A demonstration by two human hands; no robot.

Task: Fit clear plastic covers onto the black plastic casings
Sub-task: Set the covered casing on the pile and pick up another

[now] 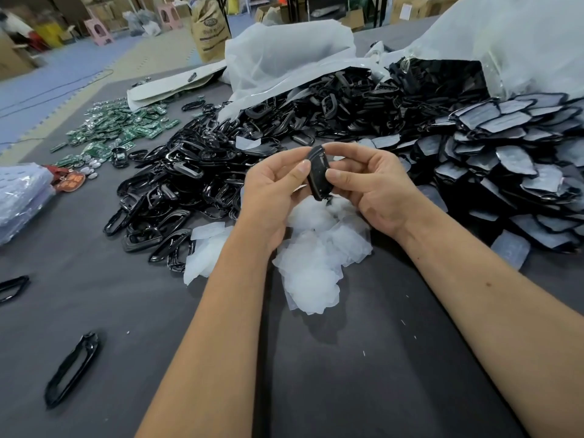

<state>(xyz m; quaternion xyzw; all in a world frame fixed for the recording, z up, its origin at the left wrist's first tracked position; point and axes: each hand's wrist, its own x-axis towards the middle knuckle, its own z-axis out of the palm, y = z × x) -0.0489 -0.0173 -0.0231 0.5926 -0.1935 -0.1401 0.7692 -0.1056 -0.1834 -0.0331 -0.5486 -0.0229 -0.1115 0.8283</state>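
A black casing (pixel 318 173) was held in the air above the grey table (pixel 363 368), between both hands. Its long axis ran nearly upright, leaning slightly, with the upper end pointed up and away from the camera and the lower end down toward a heap of clear film pieces (pixel 311 263). The casing was seen almost edge-on. It was pinched by the left hand (pixel 271 191), whose thumb was pressed against its left face with the fingers curled behind. It was gripped likewise by the right hand (pixel 373 184), with the thumb laid on the right face and the fingers curled over the top end. Whether a clear cover was already seated on it could not be told. A pile of black frames (pixel 196 172) was spread to the left, film-covered black panels (pixel 505 159) were stacked to the right, and green circuit boards (pixel 120 128) were scattered farther left.
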